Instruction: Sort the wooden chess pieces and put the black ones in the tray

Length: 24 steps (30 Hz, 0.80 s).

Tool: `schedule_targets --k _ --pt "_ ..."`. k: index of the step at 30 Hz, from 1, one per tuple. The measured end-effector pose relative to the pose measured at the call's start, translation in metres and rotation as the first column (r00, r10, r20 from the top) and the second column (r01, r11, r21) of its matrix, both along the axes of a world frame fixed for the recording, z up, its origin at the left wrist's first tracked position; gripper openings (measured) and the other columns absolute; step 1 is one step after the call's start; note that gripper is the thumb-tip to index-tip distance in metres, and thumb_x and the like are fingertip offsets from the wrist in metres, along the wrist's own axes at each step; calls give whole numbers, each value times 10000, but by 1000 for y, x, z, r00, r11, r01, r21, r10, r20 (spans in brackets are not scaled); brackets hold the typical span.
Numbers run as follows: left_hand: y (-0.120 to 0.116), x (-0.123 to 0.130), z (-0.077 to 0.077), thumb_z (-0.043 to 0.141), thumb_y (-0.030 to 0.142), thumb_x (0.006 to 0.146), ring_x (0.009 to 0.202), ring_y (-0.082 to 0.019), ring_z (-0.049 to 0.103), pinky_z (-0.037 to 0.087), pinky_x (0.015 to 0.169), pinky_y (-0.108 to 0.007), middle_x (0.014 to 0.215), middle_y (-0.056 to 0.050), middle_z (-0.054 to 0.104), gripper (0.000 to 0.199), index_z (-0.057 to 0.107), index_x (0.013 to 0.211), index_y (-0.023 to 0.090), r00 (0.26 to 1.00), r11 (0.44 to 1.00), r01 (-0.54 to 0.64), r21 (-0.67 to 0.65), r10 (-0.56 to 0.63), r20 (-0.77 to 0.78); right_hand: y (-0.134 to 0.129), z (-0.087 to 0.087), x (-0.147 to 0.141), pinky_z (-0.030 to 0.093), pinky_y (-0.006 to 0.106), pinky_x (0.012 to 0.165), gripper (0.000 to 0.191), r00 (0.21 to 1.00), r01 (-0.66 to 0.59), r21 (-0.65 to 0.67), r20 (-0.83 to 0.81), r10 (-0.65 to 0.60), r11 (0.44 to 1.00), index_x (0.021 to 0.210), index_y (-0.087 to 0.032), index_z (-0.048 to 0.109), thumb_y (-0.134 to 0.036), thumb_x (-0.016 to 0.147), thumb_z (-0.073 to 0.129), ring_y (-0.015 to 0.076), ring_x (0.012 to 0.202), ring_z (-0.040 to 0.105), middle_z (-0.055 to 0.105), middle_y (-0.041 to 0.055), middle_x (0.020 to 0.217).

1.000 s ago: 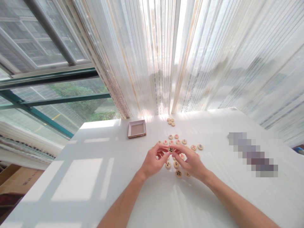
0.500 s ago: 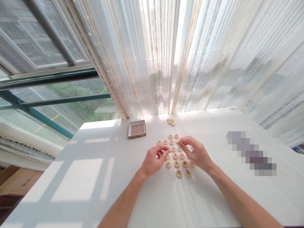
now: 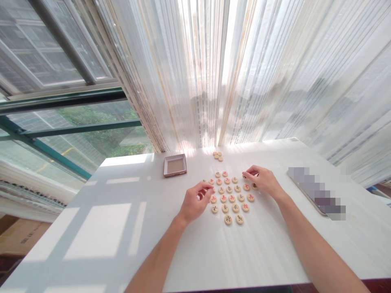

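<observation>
Round wooden Chinese chess pieces with red or black characters lie in staggered rows on the white table (image 3: 128, 244); a black-marked one (image 3: 240, 219) is at the near edge. My right hand (image 3: 262, 182) is at the far right of the group, its thumb and fingers closed on a Chinese chess piece (image 3: 244, 176) with a black mark, mostly covered. At the left side, my left hand (image 3: 197, 202) holds its thumb and index fingertip together in a pinch, beside a red-marked piece (image 3: 213, 199). Whether anything is between those fingertips is too small to tell.
A shallow open box (image 3: 175, 165) stands at the back left. Several plain-looking pieces (image 3: 218, 156) sit in a small cluster near the curtain (image 3: 195, 81). A flat, pixelated object (image 3: 316, 193) lies on the right. A window (image 3: 67, 130) is at the left.
My right hand has moved right, from the middle of the group to its far right corner, with a piece in its fingers. My left hand stays at the left side, nearly still.
</observation>
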<state>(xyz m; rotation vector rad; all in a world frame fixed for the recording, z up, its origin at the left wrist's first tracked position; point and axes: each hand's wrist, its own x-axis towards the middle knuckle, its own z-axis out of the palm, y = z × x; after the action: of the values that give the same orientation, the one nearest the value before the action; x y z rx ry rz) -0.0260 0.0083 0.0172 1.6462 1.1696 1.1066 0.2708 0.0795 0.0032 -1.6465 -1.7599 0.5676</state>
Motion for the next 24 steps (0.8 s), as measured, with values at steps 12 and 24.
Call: schedule_targets --k 12,24 --pt "1 1 -2 598 381 904 609 -123 619 488 590 -246 861 -30 739 200 685 954 209 999 1000 -5 -1 5 -36 1 -7 -9 476 328 705 267 990 -1 57 141 -7 998 797 -244 725 -482 831 609 214 754 651 702 30 782" --pt "8 -12 -2 617 414 891 609 -124 621 516 571 -234 843 -41 736 245 685 976 195 998 998 -56 -17 55 -27 6 -15 2 457 341 789 256 990 -71 112 126 57 991 830 -253 742 -457 882 595 222 878 626 717 31 884"
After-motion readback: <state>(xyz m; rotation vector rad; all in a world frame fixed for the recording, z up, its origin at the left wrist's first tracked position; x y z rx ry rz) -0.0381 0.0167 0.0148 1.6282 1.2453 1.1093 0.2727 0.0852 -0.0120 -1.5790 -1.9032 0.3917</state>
